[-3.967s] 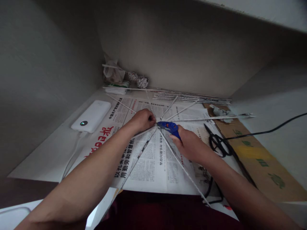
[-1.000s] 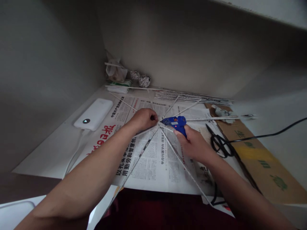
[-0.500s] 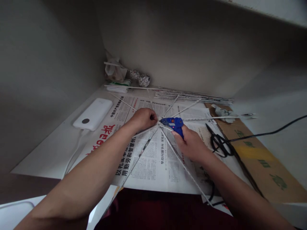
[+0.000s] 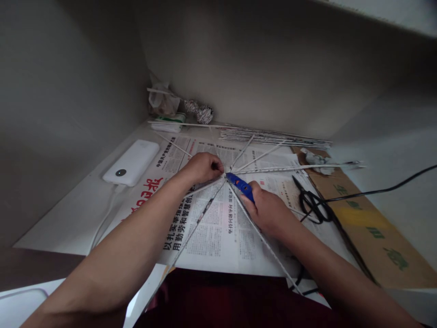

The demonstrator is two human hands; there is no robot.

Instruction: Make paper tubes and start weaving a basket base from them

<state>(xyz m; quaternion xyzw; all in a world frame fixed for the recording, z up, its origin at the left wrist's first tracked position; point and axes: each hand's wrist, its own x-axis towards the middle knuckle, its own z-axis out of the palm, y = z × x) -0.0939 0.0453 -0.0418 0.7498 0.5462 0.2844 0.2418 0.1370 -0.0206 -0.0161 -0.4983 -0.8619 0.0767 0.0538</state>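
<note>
Several thin rolled newspaper sticks (image 4: pixel 207 207) spread out like spokes from a crossing point on the newspaper (image 4: pixel 218 237). At that crossing my left hand (image 4: pixel 205 167) is closed, thumb and fingertips pinched together. What lies in the pinch is too small to make out. My right hand (image 4: pixel 269 207) wraps round the handle of a blue glue gun (image 4: pixel 240 186). The gun is turned on its side, and its nozzle points at the crossing, right by my left fingertips.
A white power bank (image 4: pixel 133 161) with a cable lies left. More paper sticks (image 4: pixel 269 135) are piled at the back, near a plastic bag (image 4: pixel 163 102) and a woven piece (image 4: pixel 205 114). Black scissors (image 4: pixel 316 209), a black cord (image 4: pixel 382 189) and cardboard (image 4: pixel 368 223) are right.
My right hand has rolled the glue gun over and brought it slightly lower and left, so its top side now shows. My left hand stays nearly in place.
</note>
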